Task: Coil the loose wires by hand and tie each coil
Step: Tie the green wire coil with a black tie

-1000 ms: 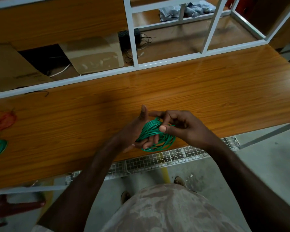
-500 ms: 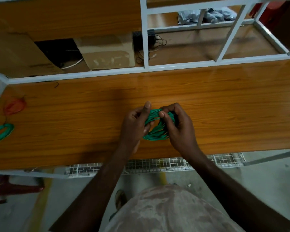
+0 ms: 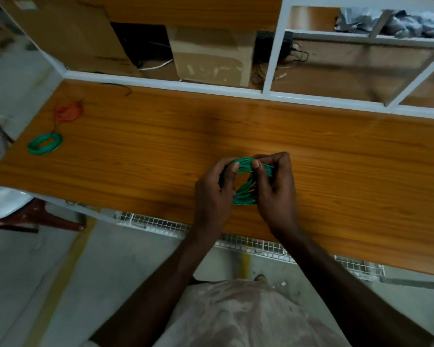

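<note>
Since the earlier frame I had brought both thumbs atop the green coil (image 3: 244, 182); left hand (image 3: 214, 194) and right hand (image 3: 276, 189) gripped it above the table (image 3: 140, 156)

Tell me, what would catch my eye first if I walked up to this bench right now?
Most likely the two hands, left hand and right hand, holding a bundle of green wire over the near edge of the wooden table. Next, far off at the table's left end, a finished green coil lying flat, with an orange coil just behind it.
</note>
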